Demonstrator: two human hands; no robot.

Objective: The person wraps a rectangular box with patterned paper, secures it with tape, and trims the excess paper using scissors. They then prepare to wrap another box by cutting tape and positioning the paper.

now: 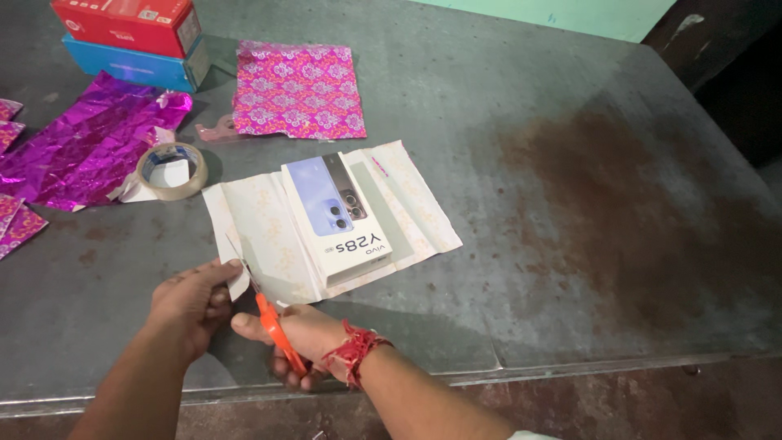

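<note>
Grey metal table (505, 122), worn, with a broad rust-brown stain toward 3 o'clock. At centre: white sheet of wrapping paper (407, 204) lying patterned side down, a white phone box (338, 216) on top of it. At 12 o'clock: pink patterned wrapping sheet (297, 90), flat. At 10 o'clock: roll of clear tape (171, 169) just beside crumpled purple foil (81, 147). At 11 o'clock: red box (130, 24) stacked on a blue box (134, 67).

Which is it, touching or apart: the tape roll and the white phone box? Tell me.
Apart. The head view shows bare grey table between the tape roll and the phone box.
</note>
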